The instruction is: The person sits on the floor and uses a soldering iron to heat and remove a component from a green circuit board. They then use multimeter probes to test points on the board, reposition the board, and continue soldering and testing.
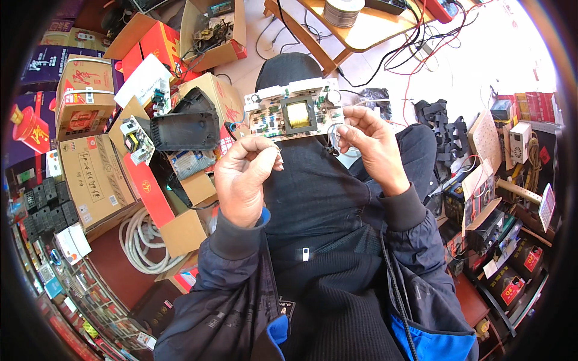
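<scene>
A circuit board (pixel 271 123) with a large yellow-wound transformer (pixel 298 114) and pale heat sinks along its far edge is above my lap. My right hand (pixel 374 144) is closed at the board's right edge, thumb and fingers pinching its near corner, where a thin wire also hangs. Below the board's left end, my left hand (pixel 245 174) is closed in a pinch. Whatever sits between its thumb and fingertip is too small to make out. Blue and dark wires (pixel 232 127) trail from the board's left side toward a black plastic casing (pixel 186 123).
Open cardboard boxes (pixel 198 186) with a second small circuit board (pixel 137 141) stand at my left, beside a coiled white hose (pixel 144 240). A wooden stool (pixel 361 36) carrying a wire spool (pixel 342 11) is ahead. Black and red cables (pixel 415 48) hang at its right. Shelved goods line both sides.
</scene>
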### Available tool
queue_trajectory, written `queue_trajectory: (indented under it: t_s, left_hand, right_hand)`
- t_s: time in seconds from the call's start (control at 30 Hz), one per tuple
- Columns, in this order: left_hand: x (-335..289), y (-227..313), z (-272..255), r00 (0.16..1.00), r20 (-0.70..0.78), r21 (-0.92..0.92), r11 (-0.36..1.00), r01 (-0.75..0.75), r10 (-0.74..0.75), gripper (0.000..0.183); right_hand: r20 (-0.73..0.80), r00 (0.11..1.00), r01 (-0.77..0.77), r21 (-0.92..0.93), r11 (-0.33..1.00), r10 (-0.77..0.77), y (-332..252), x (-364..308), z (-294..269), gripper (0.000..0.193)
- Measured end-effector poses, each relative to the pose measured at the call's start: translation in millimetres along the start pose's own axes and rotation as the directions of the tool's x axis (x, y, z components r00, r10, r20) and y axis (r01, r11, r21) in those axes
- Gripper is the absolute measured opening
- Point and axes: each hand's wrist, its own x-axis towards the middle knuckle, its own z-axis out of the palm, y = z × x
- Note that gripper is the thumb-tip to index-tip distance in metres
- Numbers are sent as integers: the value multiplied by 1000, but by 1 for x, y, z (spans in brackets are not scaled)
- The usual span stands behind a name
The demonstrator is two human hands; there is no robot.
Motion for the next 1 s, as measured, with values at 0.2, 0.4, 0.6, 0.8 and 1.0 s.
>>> queue_trajectory:
  t_s: [0.2,0.4,0.6,0.8,1.0]
  left_hand:
    - [6,3,7,982,38,329,925,-189,187,10]
    - [18,17,12,964,61,504,826,-254,259,9]
    - [24,25,17,982,153,504,846,-173,109,11]
    - [22,24,24,985,106,455,875,-168,134,9]
    - [12,30,18,977,60,428,879,-211,206,9]
  right_hand:
    - [6,999,39,59,998,-39,-2,-5,4,30]
    - [5,996,91,99,991,-92,-6,-7,10,30]
    - [2,992,122,53,991,-123,-14,-10,19,29]
    - [13,987,157,34,987,-158,-25,-16,34,28]
    - [32,963,269,-70,961,-267,-39,-23,58,30]
